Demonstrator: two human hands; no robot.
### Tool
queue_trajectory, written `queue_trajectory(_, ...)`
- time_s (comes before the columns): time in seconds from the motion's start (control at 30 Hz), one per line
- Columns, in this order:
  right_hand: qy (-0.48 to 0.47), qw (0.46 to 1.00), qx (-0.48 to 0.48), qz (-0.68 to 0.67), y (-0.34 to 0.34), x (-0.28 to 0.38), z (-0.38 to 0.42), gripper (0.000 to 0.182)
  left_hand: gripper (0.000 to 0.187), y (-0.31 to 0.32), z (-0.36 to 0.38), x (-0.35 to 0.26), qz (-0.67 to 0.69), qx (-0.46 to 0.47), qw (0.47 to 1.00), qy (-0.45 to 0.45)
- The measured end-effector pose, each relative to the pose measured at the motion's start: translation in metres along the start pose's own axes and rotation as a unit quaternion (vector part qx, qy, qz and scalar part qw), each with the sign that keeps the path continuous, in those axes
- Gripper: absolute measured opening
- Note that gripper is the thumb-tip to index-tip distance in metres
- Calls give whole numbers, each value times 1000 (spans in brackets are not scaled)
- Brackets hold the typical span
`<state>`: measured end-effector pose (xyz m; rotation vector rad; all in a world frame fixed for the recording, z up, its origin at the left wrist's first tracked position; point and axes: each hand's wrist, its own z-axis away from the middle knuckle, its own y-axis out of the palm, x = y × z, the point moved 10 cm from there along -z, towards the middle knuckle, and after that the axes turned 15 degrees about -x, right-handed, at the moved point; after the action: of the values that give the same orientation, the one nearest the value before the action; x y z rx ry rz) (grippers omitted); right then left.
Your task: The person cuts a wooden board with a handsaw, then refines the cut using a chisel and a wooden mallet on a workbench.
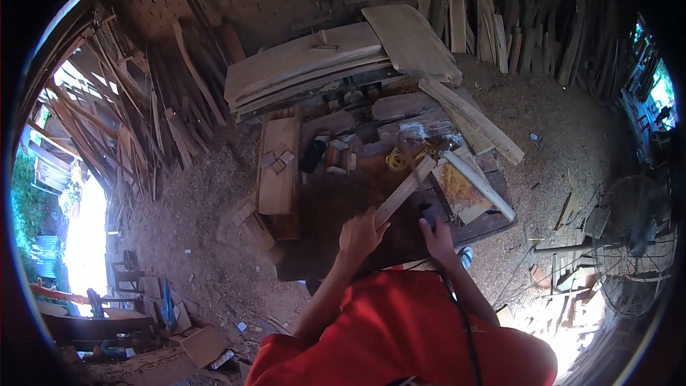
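My left hand [361, 234] is closed around the near end of a flat wooden strip [404, 191]. The strip slants up and to the right over the dark workbench [336, 207]. My right hand [439, 237] is at the bench's front edge, its fingers curled. A small dark object [426, 210] shows just beyond those fingers; its kind is too dim to make out. A black cable [451, 293] runs down beside my right forearm. Past the strip's far end lies a yellow round thing [396, 160], with a pale wooden bar [480, 184] to the right.
A wooden box-like piece [279, 196] with small blocks [277, 160] stands at the bench's left. Behind are stacked planks [307, 64] and a broad board [411, 39]. Long boards [475, 118] overhang the back right. A caged fan [632, 243] stands at right; sawdust covers the floor.
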<state>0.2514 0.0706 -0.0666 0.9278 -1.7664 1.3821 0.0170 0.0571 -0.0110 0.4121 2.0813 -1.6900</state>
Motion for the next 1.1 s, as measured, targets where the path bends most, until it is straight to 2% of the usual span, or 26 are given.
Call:
queue_trajectory(0.13,-71,992,95,34,26,19,15,54,39,-1,0,1,2,-2,1000,-15)
queue_trajectory(0.23,8,984,170,57,34,7,26,59,39,0,-1,3,-9,-2,1000,-11)
queue_trajectory(0.33,-59,992,110,26,23,-1,32,58,38,-1,-1,3,-9,22,999,-30)
queue_trajectory(0.43,-5,989,135,51,17,-25,45,57,38,-1,-1,3,-7,23,999,-32)
queue_trajectory(0.53,-26,993,109,46,15,-15,46,57,38,-1,-2,5,-9,21,999,-46)
queue_trajectory(0.63,54,982,157,91,19,-14,49,59,37,0,-4,9,-4,15,998,-54)
queue_trajectory(0.73,4,992,122,42,8,0,47,61,36,-2,-3,4,-1,17,999,-41)
queue_trajectory(0.83,-8,990,121,68,4,-10,46,62,37,-5,-3,1,-11,6,1000,-23)
queue_trajectory(0.97,65,978,164,112,15,-11,45,65,37,-3,-1,-1,-24,-4,1000,-16)
queue_trajectory(1.07,1,989,142,50,16,-14,46,66,38,-1,-3,0,-28,-2,1000,-4)
queue_trajectory(1.1,20,985,162,63,10,-21,49,66,38,-7,-4,-4,-31,-7,999,-2)
